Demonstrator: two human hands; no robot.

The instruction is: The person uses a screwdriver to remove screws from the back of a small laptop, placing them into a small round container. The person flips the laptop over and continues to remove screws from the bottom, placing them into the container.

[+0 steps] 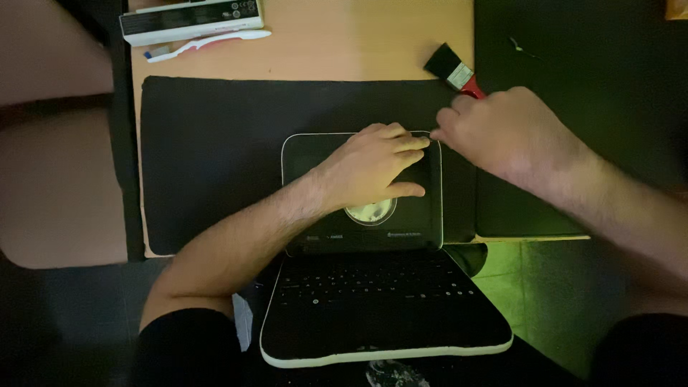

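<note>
A small black laptop [358, 236] with a pale rim lies fully folded open, its screen half flat on a black mat [215, 150] and its keyboard half [380, 301] hanging toward me. My left hand [373, 168] rests palm down on the screen half, above a round pale mark [371, 211]. My right hand [502, 132] is at the screen's upper right corner, fingers curled and pinched at the edge. It covers the red handle of a paintbrush [451, 68]; whether it grips the handle I cannot tell.
A wooden table [344, 39] carries the mat. A long white laptop battery [190, 20] and a white-and-red toothbrush [208, 43] lie at the far left. A second dark mat [588, 64] covers the right side. A bare leg [50, 143] is at left.
</note>
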